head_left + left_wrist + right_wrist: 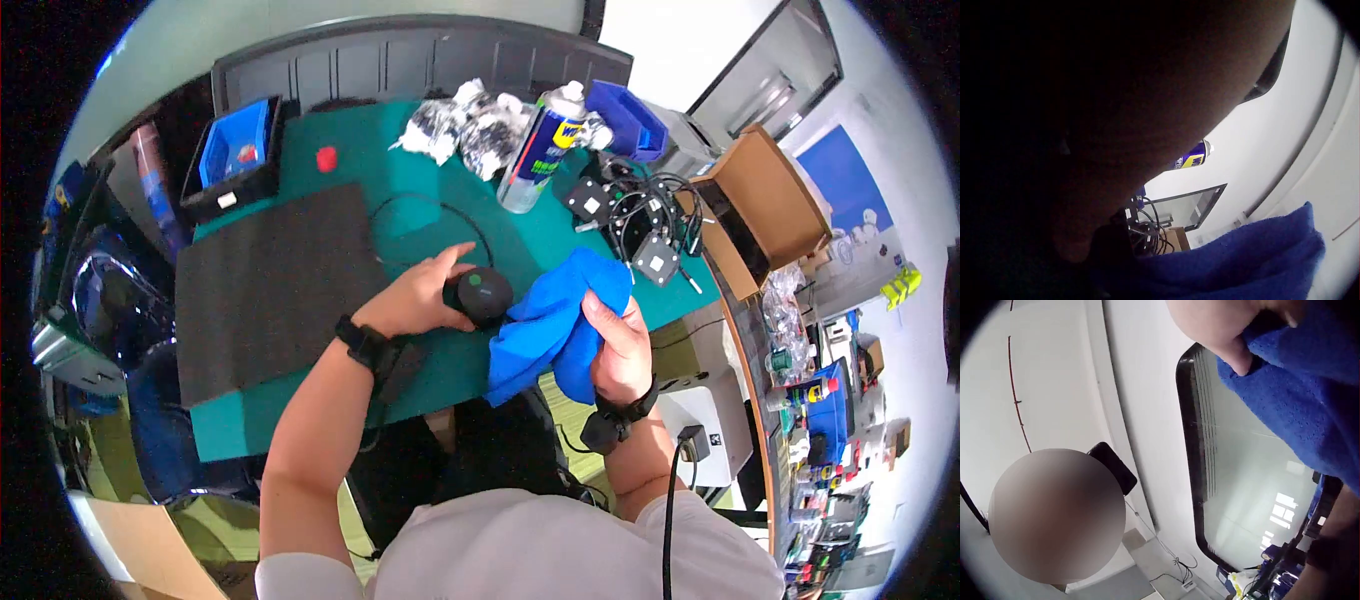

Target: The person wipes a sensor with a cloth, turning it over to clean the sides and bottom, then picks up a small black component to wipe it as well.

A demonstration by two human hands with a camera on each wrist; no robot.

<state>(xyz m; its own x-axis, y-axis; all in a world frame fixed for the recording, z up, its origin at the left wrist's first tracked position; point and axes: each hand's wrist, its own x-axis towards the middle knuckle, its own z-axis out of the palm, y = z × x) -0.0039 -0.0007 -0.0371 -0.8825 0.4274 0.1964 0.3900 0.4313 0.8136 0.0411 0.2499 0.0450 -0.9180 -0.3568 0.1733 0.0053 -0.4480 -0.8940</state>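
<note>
Head view: a person in a white shirt (540, 550) works at a table (240, 425) with a green top, both hands occupied. The left hand (418, 290) holds a black cylinder (484, 293), thumb on the near side and fingers on the far side; the top face of the cylinder bears a small green mark. The right hand (622, 352) grips a bunched blue cloth (555, 325), its thumb pressed over the folds. The cloth hangs just beside the cylinder, over the near part of the table; whether the two touch cannot be told. To the left of the cylinder lies a flat black mat (270, 290); beyond it are a red ball (326, 158) and a black tray (232, 195) containing a blue bin (236, 140). At the far side, crumpled silvery bundles (470, 130) lie next to an upright spray can (540, 150), with a second, darker blue bin (625, 122) behind. To the right, a tangle of black cables (640, 210) with square ends lies near an open cardboard box (775, 205). Left wrist view: mostly dark. Right wrist view: fingers meet the cloth at the upper right.
</note>
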